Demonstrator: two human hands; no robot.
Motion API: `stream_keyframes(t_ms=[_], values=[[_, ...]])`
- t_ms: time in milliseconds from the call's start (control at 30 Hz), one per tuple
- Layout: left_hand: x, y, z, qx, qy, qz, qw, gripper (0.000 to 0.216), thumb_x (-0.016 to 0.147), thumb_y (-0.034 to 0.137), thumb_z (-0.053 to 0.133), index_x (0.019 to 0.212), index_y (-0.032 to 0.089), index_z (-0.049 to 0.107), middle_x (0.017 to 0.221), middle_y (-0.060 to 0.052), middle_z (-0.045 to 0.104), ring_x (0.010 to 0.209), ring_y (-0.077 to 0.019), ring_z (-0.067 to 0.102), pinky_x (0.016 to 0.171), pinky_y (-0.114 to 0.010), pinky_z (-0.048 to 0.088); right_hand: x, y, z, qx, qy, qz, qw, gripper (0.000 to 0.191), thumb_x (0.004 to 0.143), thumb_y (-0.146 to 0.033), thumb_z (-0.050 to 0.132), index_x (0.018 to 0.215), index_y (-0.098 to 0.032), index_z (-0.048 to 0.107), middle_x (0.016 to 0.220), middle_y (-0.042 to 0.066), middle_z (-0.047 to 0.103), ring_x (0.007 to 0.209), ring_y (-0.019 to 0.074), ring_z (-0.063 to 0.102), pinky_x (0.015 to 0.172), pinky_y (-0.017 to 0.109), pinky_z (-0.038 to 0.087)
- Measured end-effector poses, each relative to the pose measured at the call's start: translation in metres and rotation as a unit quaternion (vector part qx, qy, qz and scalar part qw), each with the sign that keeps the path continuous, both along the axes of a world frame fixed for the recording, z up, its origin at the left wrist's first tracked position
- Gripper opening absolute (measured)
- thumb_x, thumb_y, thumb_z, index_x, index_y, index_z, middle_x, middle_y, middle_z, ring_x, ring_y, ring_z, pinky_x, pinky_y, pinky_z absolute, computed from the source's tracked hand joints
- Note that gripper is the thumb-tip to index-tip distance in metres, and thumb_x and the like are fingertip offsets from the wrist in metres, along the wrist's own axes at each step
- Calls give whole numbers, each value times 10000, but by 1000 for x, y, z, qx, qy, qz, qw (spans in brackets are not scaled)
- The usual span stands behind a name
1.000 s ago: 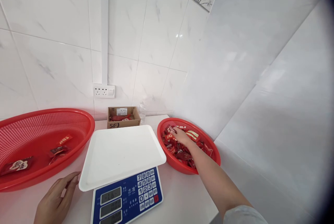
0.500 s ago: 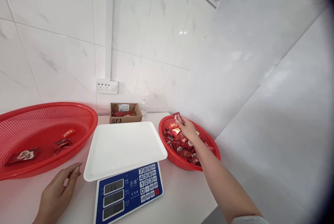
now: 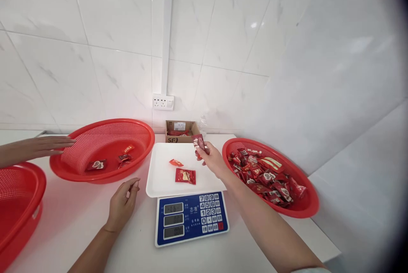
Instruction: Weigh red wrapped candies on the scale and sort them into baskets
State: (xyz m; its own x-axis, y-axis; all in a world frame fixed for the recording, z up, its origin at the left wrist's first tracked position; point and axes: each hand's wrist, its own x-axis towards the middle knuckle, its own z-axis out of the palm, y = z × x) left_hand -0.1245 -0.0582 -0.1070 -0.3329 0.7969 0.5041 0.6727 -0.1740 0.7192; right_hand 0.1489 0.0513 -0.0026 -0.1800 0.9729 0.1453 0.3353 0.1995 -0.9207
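Observation:
My right hand [image 3: 213,159] hovers over the white scale tray [image 3: 159,179], pinching a dark red snack packet [image 3: 198,141]. Two red packets lie on the tray, a small one [image 3: 176,163] and a larger one [image 3: 185,175]. The blue digital scale [image 3: 190,218] sits under the tray with its keypad toward me. My left hand [image 3: 123,203] rests on the white counter left of the scale, fingers loosely curled and holding nothing. A red basket [image 3: 307,211] full of red packets stands to the right.
A large red mesh basket [image 3: 105,135] with a few packets stands at the left; another person's hand [image 3: 52,144] touches its rim. A further red basket [image 3: 15,205] is at the far left. A small cardboard box [image 3: 178,130] and a wall socket [image 3: 163,102] are behind the scale.
My right hand lifted packets out of the right basket and moved left over the scale tray, where two packets now lie. The view swung left, showing another person's hand and a third basket.

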Motion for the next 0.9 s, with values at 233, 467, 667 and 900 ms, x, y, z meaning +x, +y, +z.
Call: stream_keyframes(t_ms=[233, 467, 667, 900], values=[[1, -2, 4, -4, -13, 13, 1000, 321, 816, 440, 435, 913, 190, 612, 739, -33, 668, 634, -156, 631, 538, -233, 495, 20, -20, 6, 98, -126, -38, 986, 277, 816, -411, 487, 1025, -235, 536, 848, 11, 666, 758, 165, 628, 594, 255, 462], [3, -1, 4, -14, -22, 18, 1000, 333, 812, 453, 436, 916, 195, 619, 722, -26, 661, 664, -161, 633, 528, -228, 484, 23, -45, -2, 146, -337, -30, 930, 284, 861, -348, 457, 1117, -282, 559, 990, 13, 681, 843, 189, 632, 649, 265, 428], [5, -4, 6, -4, -24, 42, 999, 336, 815, 455, 435, 921, 193, 616, 718, -28, 668, 672, -170, 642, 522, -235, 483, 20, -48, -5, 156, -404, -9, 901, 348, 877, -241, 419, 1203, -297, 528, 1015, 29, 648, 922, 184, 610, 695, 249, 424], [12, -7, 47, 50, 70, 40, 996, 299, 848, 426, 426, 917, 211, 621, 886, -64, 671, 840, -198, 627, 587, -255, 505, 37, -46, -8, 161, -384, 12, 909, 431, 836, -78, 363, 1154, -278, 572, 1039, 47, 605, 943, 178, 583, 754, 270, 435]])
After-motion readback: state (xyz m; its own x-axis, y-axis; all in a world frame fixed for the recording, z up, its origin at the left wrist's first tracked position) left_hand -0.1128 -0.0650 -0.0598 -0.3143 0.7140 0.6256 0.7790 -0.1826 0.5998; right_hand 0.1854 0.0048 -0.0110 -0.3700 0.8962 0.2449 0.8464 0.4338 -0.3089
